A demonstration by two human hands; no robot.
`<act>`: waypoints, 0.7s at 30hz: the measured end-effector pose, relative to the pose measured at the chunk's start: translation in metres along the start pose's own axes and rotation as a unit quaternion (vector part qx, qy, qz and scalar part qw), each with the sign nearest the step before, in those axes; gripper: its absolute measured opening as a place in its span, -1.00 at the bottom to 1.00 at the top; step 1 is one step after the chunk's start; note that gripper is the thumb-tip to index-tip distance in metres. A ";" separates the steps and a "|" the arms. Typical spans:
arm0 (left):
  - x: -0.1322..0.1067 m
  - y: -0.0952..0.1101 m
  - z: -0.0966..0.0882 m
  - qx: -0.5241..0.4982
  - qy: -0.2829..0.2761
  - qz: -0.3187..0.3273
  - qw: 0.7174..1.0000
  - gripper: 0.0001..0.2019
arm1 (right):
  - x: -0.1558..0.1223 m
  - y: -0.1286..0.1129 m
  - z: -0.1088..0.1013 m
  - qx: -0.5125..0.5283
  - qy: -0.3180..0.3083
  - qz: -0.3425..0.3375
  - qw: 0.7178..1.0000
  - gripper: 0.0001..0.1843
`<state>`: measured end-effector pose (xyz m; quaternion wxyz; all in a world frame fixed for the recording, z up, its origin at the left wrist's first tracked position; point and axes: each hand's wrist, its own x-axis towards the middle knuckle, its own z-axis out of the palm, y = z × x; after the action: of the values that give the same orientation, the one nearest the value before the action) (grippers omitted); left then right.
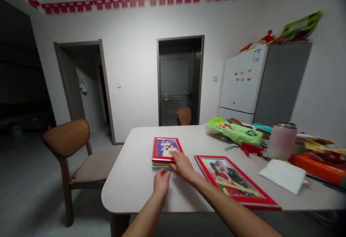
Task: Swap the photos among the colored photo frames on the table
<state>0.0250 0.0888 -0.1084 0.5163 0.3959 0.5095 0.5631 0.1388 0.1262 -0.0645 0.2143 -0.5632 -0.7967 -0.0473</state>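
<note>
A small red photo frame (167, 149) with a picture of people in white against purple tops a short stack. Below it, green and greyish edges of other frames (162, 165) show. My right hand (182, 165) lies over the stack's near right corner, fingers on the red frame's face and thumb at its front edge. Just in front of the stack is my left hand (161, 182), its fingers curled closed; anything inside them is hidden. To the right, a larger red photo frame (232, 179) with a couple's picture lies flat under my right forearm.
On the white table (129, 179), the right side carries a green packet (238, 130), a pinkish jar (282, 141), white tissue (283, 175) and an orange box (319, 166). A wooden chair (67, 139) stands left, a fridge (243, 82) behind at right.
</note>
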 end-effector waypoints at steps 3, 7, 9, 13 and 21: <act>0.003 0.004 -0.012 -0.079 0.011 -0.003 0.997 -0.80 | 0.008 -0.018 0.006 -0.012 -0.013 -0.017 1.000 -0.59; -0.003 0.013 -0.014 -0.178 0.002 0.009 0.984 -0.78 | -0.016 -0.024 -0.003 -0.015 -0.021 -0.052 0.998 -0.70; -0.012 0.018 -0.011 -0.223 0.002 0.032 0.974 -0.75 | -0.036 -0.029 -0.013 0.012 -0.010 -0.072 0.997 -0.68; -0.045 0.029 -0.007 -0.265 0.023 0.083 0.960 -0.65 | -0.068 -0.040 -0.036 0.148 0.004 -0.069 0.987 -0.64; -0.139 0.060 -0.007 0.072 -0.114 0.232 0.963 -0.60 | -0.094 -0.046 -0.074 0.465 0.104 0.136 0.869 -0.36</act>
<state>0.0287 -0.0462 -0.0390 0.3967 0.6005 0.3807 0.5806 0.1434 0.0040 -0.0274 0.5371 -0.4930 -0.6153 0.2997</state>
